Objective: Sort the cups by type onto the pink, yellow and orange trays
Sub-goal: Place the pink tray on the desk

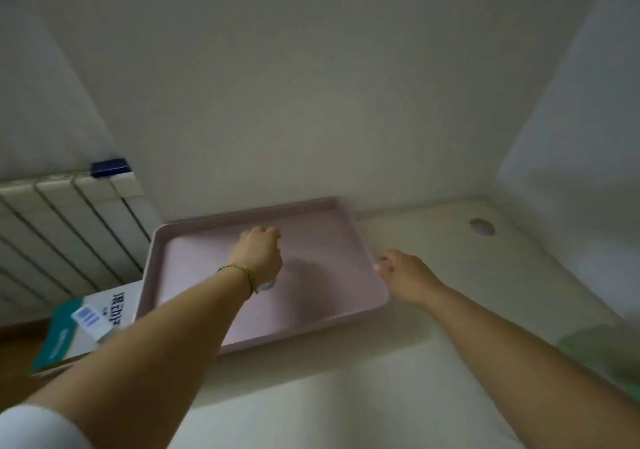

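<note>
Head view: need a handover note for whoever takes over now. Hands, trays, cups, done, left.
Left hand: over the pink tray, fingers curled; grip unclear, blurred.
Right hand: open, at the tray's right rim.
Pink tray sits on the white table; no cup clearly on it. Yellow and orange trays not in view.
Done: nothing visibly sorted.
Left: all cups, apparently.
</note>
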